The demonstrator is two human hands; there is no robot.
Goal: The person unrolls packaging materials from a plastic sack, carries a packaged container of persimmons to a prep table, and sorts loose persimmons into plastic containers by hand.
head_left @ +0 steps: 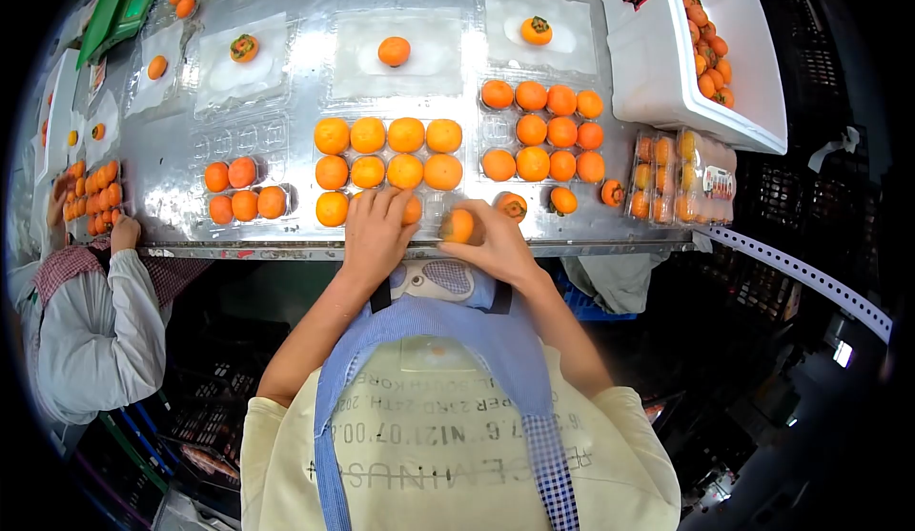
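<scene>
In front of me a clear plastic tray (pixel 322 147) holds rows of orange persimmons (pixel 368 134). My left hand (pixel 376 235) is over its near row, with fingers and thumb closed about a persimmon (pixel 412 211); part of that row is hidden beneath the fingers. Just to the right, my right hand (pixel 499 245) grips another persimmon (pixel 459 227), slightly blurred, at the tray's near right corner. Close by that hand lie loose persimmons (pixel 563 200) with green calyxes. A second tray of persimmons (pixel 532 131) stands to the right.
At the right are closed packs of persimmons (pixel 664 178) and a white foam box (pixel 658 78) with more fruit. A part-filled tray (pixel 245 205) stands left. Single persimmons (pixel 394 51) rest on covered trays farther back. A co-worker (pixel 95 321) handles fruit at far left.
</scene>
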